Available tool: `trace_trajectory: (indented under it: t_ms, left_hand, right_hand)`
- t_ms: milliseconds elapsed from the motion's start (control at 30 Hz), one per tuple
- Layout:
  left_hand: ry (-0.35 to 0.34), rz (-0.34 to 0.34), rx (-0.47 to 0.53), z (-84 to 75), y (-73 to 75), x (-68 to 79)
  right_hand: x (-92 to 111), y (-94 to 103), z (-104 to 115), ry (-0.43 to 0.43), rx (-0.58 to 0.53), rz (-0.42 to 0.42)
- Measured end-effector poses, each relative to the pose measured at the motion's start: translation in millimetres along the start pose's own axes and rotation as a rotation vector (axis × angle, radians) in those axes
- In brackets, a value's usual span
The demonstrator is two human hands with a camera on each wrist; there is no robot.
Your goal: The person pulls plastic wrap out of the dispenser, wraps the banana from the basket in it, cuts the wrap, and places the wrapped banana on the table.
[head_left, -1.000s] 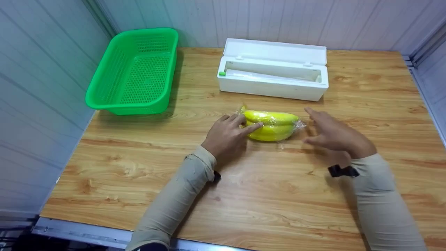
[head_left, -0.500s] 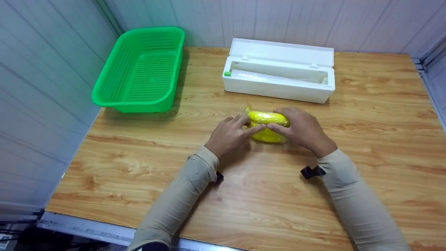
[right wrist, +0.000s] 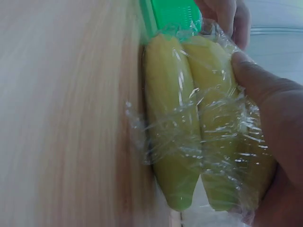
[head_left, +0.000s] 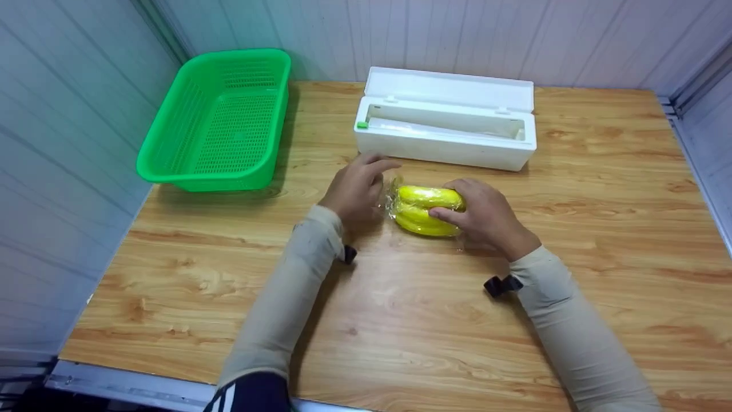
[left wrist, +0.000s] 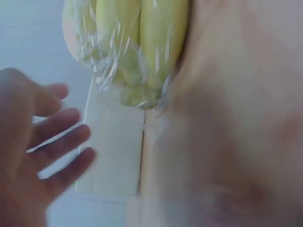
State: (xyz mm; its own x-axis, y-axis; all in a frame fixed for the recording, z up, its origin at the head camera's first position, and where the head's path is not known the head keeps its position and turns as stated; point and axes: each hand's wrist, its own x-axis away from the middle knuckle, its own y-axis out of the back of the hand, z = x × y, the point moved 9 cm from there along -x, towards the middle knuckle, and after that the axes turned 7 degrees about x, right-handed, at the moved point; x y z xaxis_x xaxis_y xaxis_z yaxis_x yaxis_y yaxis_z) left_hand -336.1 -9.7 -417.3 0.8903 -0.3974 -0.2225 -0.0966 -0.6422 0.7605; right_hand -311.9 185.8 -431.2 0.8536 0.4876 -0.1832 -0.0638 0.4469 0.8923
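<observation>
A bunch of yellow bananas (head_left: 423, 220) lies on the wooden table, wrapped in clear cling film (right wrist: 177, 127). My right hand (head_left: 489, 217) grips the bunch by its right end, the thumb lying over the top. At the stem end on the left, loose film bunches up. My left hand (head_left: 355, 186) is just beside that end, fingers loosely bent. The left wrist view shows a gap between the left hand's fingers (left wrist: 71, 132) and the wrapped stem (left wrist: 139, 94). The far fingers of the right hand are hidden behind the fruit.
Behind the bananas stands a white cling film box (head_left: 446, 146), its lid raised and a roll inside. A green plastic basket (head_left: 266, 177) sits at the back left. Panelled walls (head_left: 446, 34) border the table (head_left: 400, 332) at the back and sides.
My right hand came in from the right and took hold of the bananas' right end. My left hand let go of the stem end and drew back slightly to the left and away.
</observation>
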Motion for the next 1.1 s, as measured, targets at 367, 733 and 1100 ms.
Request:
trace_trajectory:
  t_ms: [367,733,1100]
  left_hand:
    - [0.097,0.323,-0.006,27.9,-39.2,-24.9]
    - [0.472,0.092,0.558,51.3,-35.3,-20.5]
    - [0.648,0.092,0.56,56.7,-40.7,-9.3]
  right_hand:
    - [4.4,-2.8,5.3,0.048,-0.017,-0.056]
    - [8.4,4.6,7.4,0.065,-0.026,-0.14]
    - [9.6,5.6,6.1,0.082,-0.027,-0.19]
